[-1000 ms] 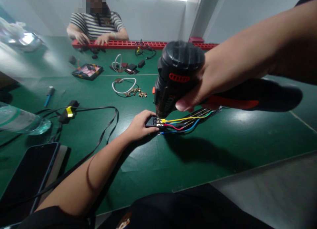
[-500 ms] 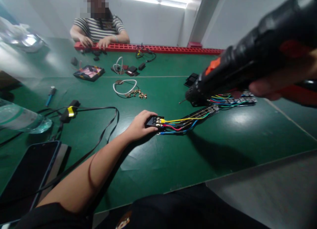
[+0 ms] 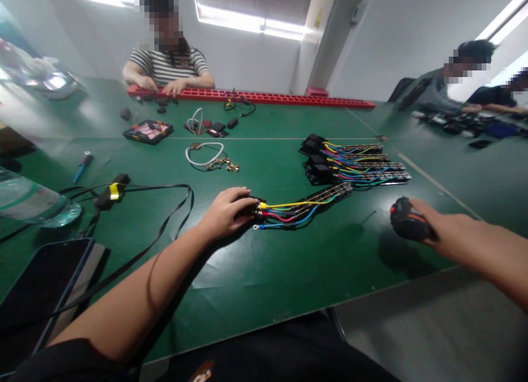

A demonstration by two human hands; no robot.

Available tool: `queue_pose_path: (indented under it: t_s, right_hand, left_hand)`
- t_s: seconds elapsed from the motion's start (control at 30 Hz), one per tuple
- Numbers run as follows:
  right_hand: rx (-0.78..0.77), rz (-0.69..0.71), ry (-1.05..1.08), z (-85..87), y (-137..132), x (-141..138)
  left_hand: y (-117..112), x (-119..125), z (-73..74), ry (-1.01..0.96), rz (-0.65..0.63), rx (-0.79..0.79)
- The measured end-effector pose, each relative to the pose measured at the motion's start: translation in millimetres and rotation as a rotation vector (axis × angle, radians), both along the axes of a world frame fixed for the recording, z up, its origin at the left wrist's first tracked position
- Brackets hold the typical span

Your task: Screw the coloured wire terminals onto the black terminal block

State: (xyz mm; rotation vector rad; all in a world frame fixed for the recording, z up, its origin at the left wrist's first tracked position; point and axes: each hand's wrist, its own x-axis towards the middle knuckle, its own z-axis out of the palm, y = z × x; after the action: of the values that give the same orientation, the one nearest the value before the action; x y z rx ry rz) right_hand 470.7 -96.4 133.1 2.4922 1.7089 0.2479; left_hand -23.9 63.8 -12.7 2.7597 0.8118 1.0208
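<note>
My left hand point(image 3: 225, 212) is closed over a black terminal block point(image 3: 260, 201), covering most of it. Yellow, red and blue wires point(image 3: 284, 219) run from the block to a long slotted strip point(image 3: 336, 192) lying on the green table. One blue wire ends in a loose ring terminal point(image 3: 256, 227) just below my fingers. On the right, my right hand point(image 3: 443, 228) grips a black and orange electric screwdriver point(image 3: 408, 219), its thin bit pointing left, low over the table near the front edge. A small pile of brass screws point(image 3: 225, 164) lies beyond my left hand.
Several wired black assemblies point(image 3: 350, 164) lie at the right back. A white cable loop point(image 3: 204, 153), a black tray point(image 3: 148, 131) and a red rail point(image 3: 256, 97) are farther off. Phone point(image 3: 45, 283), bottle point(image 3: 37, 197) and black cord point(image 3: 192, 200) lie left. Other people sit around.
My right hand has brought the electric screwdriver down and away from close to the camera, to low over the table's right side. My left hand stays at the terminal block, its fingers now covering more of it.
</note>
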Motion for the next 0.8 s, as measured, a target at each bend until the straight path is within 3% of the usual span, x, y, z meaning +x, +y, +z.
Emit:
queue_pose_path:
  t_s: [0.1, 0.27, 0.8]
  right_hand:
    - [-0.271, -0.158, -0.002, -15.6, -3.1, -1.5]
    - [-0.145, -0.333, -0.025, -33.1, -6.8, -4.0]
    - [-0.223, -0.387, 0.007, -67.4, 24.5, 24.9]
  left_hand:
    - [1.8, 0.1, -5.0, -0.013, -0.019, 0.069]
    - [2.8, 1.3, -10.3, -0.045, -0.034, 0.103]
    - [-2.7, 7.8, -9.3, -0.073, 0.041, 0.025]
